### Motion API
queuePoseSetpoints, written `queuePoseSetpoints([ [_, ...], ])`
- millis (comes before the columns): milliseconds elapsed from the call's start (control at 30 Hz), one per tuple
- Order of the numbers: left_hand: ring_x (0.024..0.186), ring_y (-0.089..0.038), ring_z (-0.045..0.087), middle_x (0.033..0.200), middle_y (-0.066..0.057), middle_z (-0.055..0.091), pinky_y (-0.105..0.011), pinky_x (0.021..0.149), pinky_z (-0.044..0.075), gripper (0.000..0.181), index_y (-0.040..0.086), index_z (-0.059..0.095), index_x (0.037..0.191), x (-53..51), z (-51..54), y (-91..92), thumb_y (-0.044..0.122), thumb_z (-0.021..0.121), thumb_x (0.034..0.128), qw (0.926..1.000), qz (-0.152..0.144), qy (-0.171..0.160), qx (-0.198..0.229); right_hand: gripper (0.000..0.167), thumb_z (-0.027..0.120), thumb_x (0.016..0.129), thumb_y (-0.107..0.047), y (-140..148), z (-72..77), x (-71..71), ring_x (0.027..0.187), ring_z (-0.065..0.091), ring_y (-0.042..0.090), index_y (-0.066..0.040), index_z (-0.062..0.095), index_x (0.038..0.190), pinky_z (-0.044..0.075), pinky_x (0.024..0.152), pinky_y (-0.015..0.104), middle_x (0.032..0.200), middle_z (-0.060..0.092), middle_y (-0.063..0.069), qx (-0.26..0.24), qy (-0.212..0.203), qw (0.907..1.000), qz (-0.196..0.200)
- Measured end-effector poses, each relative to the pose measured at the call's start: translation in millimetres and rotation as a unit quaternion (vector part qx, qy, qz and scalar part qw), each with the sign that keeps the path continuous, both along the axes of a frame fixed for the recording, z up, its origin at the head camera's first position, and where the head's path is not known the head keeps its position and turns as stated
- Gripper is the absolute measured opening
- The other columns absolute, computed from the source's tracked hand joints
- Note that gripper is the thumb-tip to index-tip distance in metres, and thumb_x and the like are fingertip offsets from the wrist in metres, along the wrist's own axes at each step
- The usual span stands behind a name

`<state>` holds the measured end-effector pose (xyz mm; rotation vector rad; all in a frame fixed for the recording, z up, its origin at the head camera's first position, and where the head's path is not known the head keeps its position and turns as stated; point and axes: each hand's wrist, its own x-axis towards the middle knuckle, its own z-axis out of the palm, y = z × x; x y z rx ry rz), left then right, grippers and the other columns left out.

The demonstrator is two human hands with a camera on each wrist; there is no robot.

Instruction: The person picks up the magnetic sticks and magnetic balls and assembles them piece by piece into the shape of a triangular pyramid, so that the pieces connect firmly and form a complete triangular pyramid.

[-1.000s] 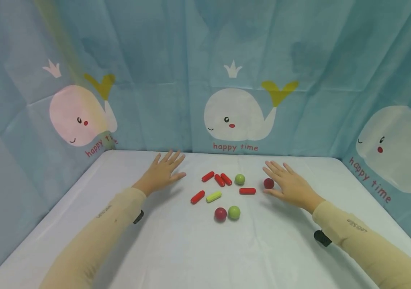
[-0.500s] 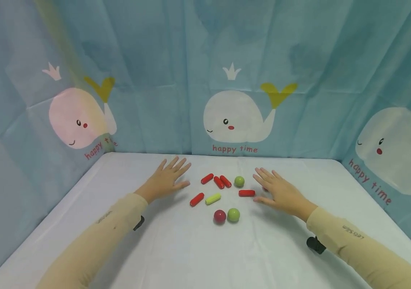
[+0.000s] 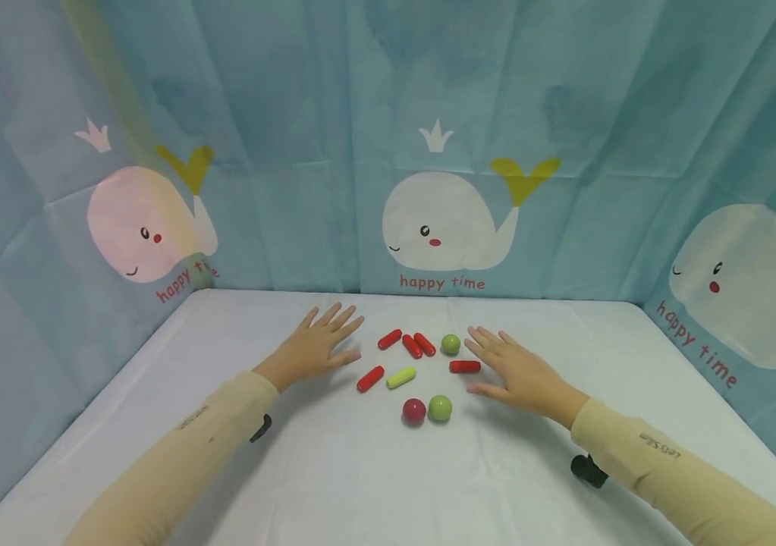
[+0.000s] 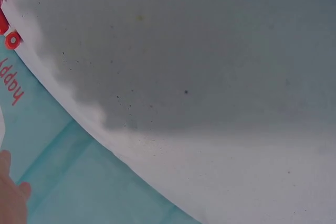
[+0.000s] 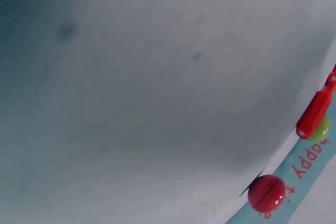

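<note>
My left hand hovers over the white table with fingers spread, left of a red sausage-shaped piece and a yellow-green one. It holds nothing. Opposite it, my right hand is also spread and empty, just right of a red sausage-shaped piece and a green ball. Nearer to me lie a red ball and a second green ball, side by side. Another red ball shows in the right wrist view; in the head view the right hand hides it.
Toward the back lie more red pieces, one by itself and two close together. A blue curtain printed with whales encloses the table at the back and sides. A dark wrist camera hangs under the right sleeve.
My right hand has moved left and a little toward me, covering the red ball beside it in the head view. The left hand has shifted slightly right and nearer. The pieces lie as before.
</note>
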<state>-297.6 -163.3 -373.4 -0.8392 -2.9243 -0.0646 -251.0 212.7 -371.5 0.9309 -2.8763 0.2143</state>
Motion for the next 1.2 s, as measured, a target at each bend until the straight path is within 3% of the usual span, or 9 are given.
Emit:
queuePoseSetpoints([
  [300,0.155,-0.033,0.012,0.167,-0.007,0.019,-0.061,0.123,0.007,0.074,0.021,0.025,0.158,1.2,-2.6,2.4,0.056,0.048,0.0976,0.9999,-0.008,-0.007,-0.006,0.08,0.067,0.089,-0.05,-9,4.3,8.3,0.15,0.032,0.032,-0.012,0.038,0.153,0.027,0.119,0.055,0.162,0.032,0.01,-0.012,-0.025,0.9995,0.017],
  [600,0.155,-0.033,0.014,0.167,-0.007,0.021,-0.061,0.122,0.012,0.073,0.021,0.028,0.158,5.0,-4.5,7.2,0.055,0.049,0.0974,0.9993,-0.029,-0.003,-0.025,0.08,0.067,0.09,-0.05,-15,-0.4,14.4,0.148,0.033,0.036,-0.012,0.038,0.153,0.034,0.115,0.055,0.163,0.032,0.008,-0.015,-0.034,0.999,0.025],
  [1200,0.154,-0.033,0.017,0.166,-0.007,0.022,-0.06,0.123,0.012,0.071,0.019,0.029,0.157,20.6,-6.1,18.2,0.053,0.049,0.0982,0.9983,-0.047,-0.026,-0.024,0.078,0.072,0.088,-0.045,-32,1.8,26.4,0.147,0.037,0.033,-0.014,0.041,0.152,0.037,0.114,0.052,0.163,0.032,0.006,-0.037,-0.068,0.9958,0.049],
])
